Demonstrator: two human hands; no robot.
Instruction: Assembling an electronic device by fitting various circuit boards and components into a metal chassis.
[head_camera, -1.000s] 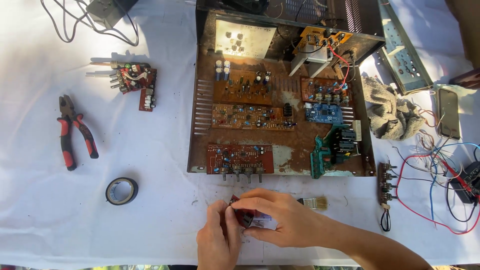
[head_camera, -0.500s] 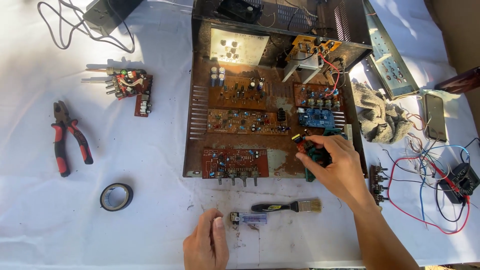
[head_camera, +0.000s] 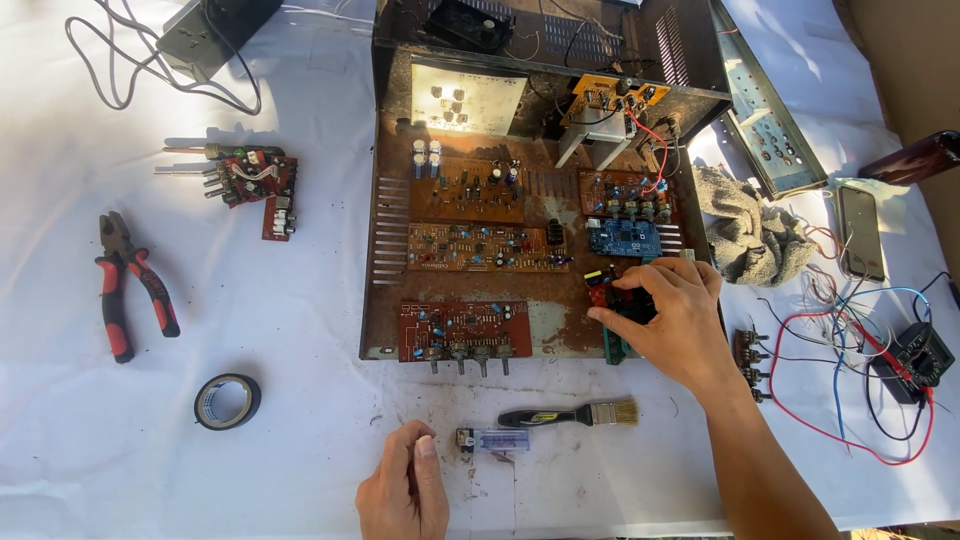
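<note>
while the right hand closes its fingers around the upright green circuit board in the rusty metal chassis, a hard pull risks tearing its red wires; the left hand rests loosely curled, empty, beside the clear lighter.

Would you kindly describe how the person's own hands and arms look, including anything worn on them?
Both are bare. The left hand shows no glove, ring or watch, with short plain nails; only the hand and wrist are in view. The right hand is also ungloved, and its forearm is uncovered to the picture's edge: no sleeve, band or markings visible.
</note>
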